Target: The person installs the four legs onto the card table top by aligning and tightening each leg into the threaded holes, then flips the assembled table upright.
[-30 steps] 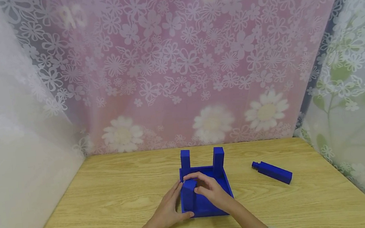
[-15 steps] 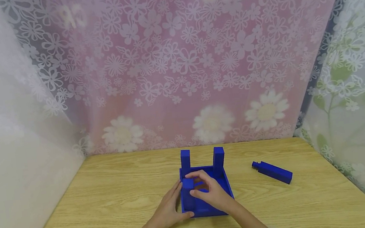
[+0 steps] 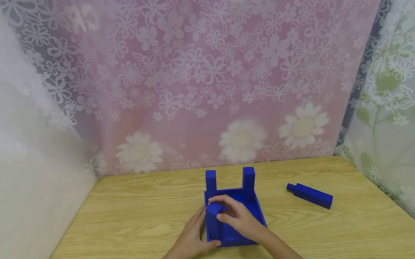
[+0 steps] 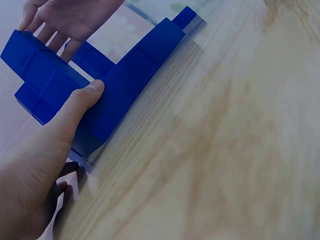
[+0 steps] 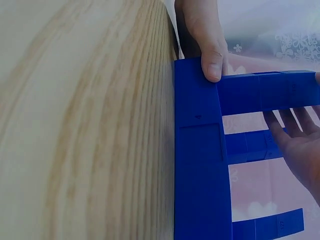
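Observation:
A blue square base with a raised rim (image 3: pixel 243 240) lies on the table. At its near-left corner stands a blue square post (image 3: pixel 214 228), its top turned at an angle to the rim in the head view. My right hand (image 3: pixel 240 219) pinches this post near its top, thumb on the near side and fingers behind. With my left hand (image 3: pixel 190 241) I grip the base's corner: the thumb presses on the front wall, also seen in the left wrist view, and the fingers lie along the left side. The post's foot is hidden inside the rim.
Two more upright posts rise from the base's far corners, the far-left post (image 3: pixel 211 183) and the far-right post (image 3: pixel 249 182). A loose blue post (image 3: pixel 312 196) with a narrower notched end lies on the wooden table (image 3: pixel 137 221) to the right. Flowered curtains (image 3: pixel 201 71) hang around the table.
The near-left post has turned about its upright axis, from square with the rim half a second ago to angled now. My right fingers have shifted around its top; the left hand stays put.

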A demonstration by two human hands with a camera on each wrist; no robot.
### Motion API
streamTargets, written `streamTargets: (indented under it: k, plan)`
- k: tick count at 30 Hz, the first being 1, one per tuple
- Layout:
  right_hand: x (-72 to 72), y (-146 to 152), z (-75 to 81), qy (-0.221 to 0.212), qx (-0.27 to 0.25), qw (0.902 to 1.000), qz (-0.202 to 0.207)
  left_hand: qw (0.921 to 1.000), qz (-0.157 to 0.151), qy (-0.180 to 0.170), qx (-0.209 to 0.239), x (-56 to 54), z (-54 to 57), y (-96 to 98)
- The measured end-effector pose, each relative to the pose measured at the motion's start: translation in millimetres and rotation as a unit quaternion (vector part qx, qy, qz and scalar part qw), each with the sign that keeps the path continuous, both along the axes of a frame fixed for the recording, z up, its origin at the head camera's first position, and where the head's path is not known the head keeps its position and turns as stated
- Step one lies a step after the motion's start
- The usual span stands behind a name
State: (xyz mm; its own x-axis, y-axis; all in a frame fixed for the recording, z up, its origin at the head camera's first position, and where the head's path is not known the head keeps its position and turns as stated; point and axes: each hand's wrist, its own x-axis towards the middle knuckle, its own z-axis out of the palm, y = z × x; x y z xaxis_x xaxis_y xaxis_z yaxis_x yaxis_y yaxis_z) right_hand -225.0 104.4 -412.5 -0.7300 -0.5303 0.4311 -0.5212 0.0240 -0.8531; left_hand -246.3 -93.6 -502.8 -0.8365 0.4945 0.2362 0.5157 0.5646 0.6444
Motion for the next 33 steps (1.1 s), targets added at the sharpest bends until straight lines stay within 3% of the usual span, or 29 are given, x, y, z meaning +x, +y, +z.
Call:
streamTargets:
  k: [4,7,14,24,33]
  plan:
    - [2.0,-0.2,2.9,-0.017,0.016,0.9993,-0.028,1.0000,-0.001,-0.004,0.001,0.7,0.4,0.1]
    - [-2.6,0.6,-4.3,-0.023,0.027,0.9982,-0.048,1.0000,-0.002,-0.006,0.002,0.9,0.4,0.0]
    - [-6.1,-1.0,-11.9,0.007,0.037,0.9955,-0.087,0.9999,0.001,-0.010,-0.004,0.9,-0.1,0.1]
    - [12.4,-8.8,15.3,0.033,0.048,0.9926,-0.107,0.9999,0.000,-0.012,0.001,1.2,0.1,-0.1]
    - [17.6,-13.8,17.2,0.055,0.048,0.9853,-0.154,0.9999,0.005,-0.008,0.005,2.0,1.8,-0.1]
